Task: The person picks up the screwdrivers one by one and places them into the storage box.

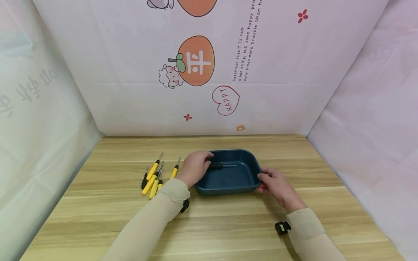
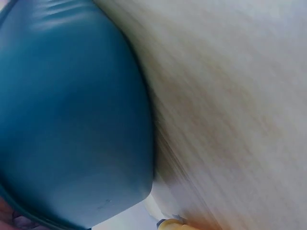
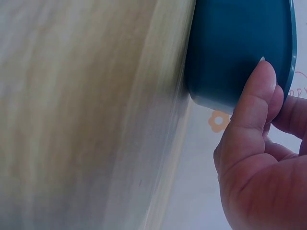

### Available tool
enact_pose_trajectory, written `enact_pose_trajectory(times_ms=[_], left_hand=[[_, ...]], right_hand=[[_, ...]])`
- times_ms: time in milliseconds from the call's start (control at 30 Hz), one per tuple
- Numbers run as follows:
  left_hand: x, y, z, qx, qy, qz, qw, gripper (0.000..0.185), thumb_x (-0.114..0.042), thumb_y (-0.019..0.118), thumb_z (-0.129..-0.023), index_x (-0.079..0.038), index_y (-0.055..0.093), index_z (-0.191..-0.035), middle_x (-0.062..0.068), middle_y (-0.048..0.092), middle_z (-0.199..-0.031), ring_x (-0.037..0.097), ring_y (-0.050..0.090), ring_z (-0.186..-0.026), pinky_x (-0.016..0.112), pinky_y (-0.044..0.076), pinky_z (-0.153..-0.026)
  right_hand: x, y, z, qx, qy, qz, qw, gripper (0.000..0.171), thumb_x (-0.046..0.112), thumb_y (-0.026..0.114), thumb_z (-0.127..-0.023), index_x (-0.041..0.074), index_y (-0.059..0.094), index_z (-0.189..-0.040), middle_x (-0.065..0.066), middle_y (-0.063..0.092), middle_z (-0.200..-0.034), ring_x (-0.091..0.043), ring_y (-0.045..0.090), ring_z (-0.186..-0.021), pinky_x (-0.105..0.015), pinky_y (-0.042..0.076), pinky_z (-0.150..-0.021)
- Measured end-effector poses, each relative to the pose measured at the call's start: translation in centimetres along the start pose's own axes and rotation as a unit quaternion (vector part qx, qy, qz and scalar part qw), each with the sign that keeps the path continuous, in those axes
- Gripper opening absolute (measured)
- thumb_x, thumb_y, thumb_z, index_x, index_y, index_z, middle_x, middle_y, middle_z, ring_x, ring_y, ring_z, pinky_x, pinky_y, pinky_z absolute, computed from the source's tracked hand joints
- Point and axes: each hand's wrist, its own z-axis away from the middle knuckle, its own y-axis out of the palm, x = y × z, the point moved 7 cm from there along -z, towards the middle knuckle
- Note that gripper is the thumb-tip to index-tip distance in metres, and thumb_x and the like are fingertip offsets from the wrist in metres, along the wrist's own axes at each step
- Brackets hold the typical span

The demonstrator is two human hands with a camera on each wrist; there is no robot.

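A dark blue rectangular box point(image 1: 228, 181) stands on the wooden table. Inside it a screwdriver point(image 1: 216, 166) lies along the back part, black handle to the left and thin shaft to the right. My left hand point(image 1: 195, 166) reaches over the box's left side, thumb and forefinger apart just above the handle's end; its other fingers are hidden. Only a bit of that hand shows past the rim in the left wrist view. At the right end, my right hand point(image 1: 275, 185) pinches the box rim, the fingers lying against the outer wall point(image 3: 230, 43) in the right wrist view.
Left of the box lies a loose group of several screwdrivers point(image 1: 151, 183), mostly yellow-handled, one with a black handle point(image 1: 144, 181). Another yellow-handled screwdriver point(image 1: 174, 170) lies close to my left wrist. A printed white cloth point(image 1: 281, 72) hangs behind the table point(image 1: 228, 232).
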Motion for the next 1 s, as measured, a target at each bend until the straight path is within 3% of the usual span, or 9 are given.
enact_pose_trajectory(times_ms=[233,533,867,1000], left_hand=[[0.7,-1.2,0.7,-0.018,-0.021,0.096,0.995,0.03,-0.012,0.067,-0.102,-0.008,0.071,-0.132,0.007,0.074,-0.124,0.022,0.07,-0.109,0.04,0.058,-0.095],[1.4,-3.0,2.1,-0.041,-0.044,0.146,0.9875,0.038,-0.018,0.07,-0.102,-0.012,0.067,-0.139,0.006,0.072,-0.13,0.022,0.069,-0.114,0.041,0.058,-0.096],[2.2,-5.4,3.5,-0.038,-0.046,0.091,0.994,0.052,-0.036,0.068,-0.102,-0.015,0.058,-0.149,0.007,0.065,-0.144,0.027,0.065,-0.125,0.047,0.056,-0.097],[2.9,-6.1,3.8,-0.036,-0.052,0.069,0.9956,0.057,-0.04,0.067,-0.102,-0.017,0.055,-0.152,0.008,0.062,-0.147,0.024,0.071,-0.108,0.046,0.058,-0.09]], right_hand=[[0.0,0.1,0.0,0.005,0.002,-0.001,1.0,0.049,0.014,0.049,-0.109,-0.01,0.042,-0.152,-0.012,0.063,-0.106,-0.01,0.063,-0.078,-0.025,0.061,-0.073],[0.1,0.2,0.1,0.01,0.0,-0.001,1.0,0.048,0.014,0.049,-0.11,-0.01,0.042,-0.151,-0.011,0.062,-0.104,-0.01,0.063,-0.077,-0.025,0.061,-0.073],[0.0,0.1,0.0,0.007,-0.001,0.003,1.0,0.047,0.014,0.049,-0.11,-0.01,0.043,-0.15,-0.009,0.061,-0.102,-0.009,0.062,-0.077,-0.024,0.061,-0.073],[-0.1,0.1,0.0,0.007,0.0,0.004,1.0,0.047,0.015,0.049,-0.11,-0.01,0.043,-0.149,-0.008,0.061,-0.102,-0.009,0.063,-0.077,-0.024,0.061,-0.073]])
